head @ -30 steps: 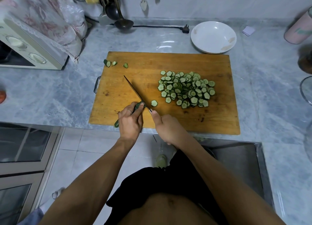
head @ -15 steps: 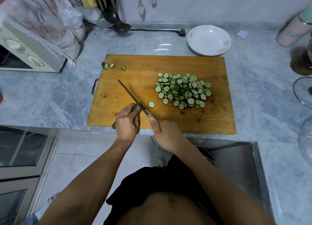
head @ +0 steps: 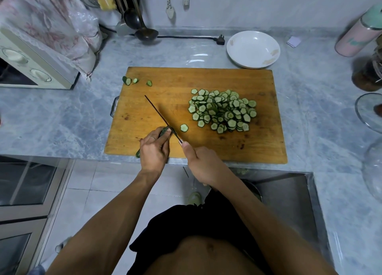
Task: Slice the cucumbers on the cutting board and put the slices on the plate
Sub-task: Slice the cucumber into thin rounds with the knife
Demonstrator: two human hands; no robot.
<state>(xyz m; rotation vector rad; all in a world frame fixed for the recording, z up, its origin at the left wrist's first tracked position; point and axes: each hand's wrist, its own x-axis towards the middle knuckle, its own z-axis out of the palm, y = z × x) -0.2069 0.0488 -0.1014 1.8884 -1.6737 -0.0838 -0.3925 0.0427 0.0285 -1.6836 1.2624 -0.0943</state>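
Observation:
A wooden cutting board (head: 206,80) lies on the grey marble counter. My left hand (head: 154,149) grips a dark green cucumber (head: 164,131) near the board's front left; its end pokes out behind the hand and most of it is hidden. My right hand (head: 203,164) holds the handle of a knife (head: 160,115), whose blade rests against the cucumber's cut end. One loose slice (head: 184,127) lies just right of the blade. A heap of cucumber slices (head: 223,110) covers the board's right middle. A white plate (head: 253,49) stands behind the board's far right corner with no slices on it.
Three cucumber end pieces (head: 135,81) lie at the board's far left corner. A cloth-covered oven (head: 35,68) stands at the left, a ladle (head: 145,34) and a power plug (head: 220,41) at the back, a pink canister (head: 359,37) and a glass lid (head: 368,111) at the right. A steel sink (head: 289,194) sits below right.
The knife blade stays against the cucumber's cut end while both hands hold their places on the board. The shifts in the picture come mostly from head movement.

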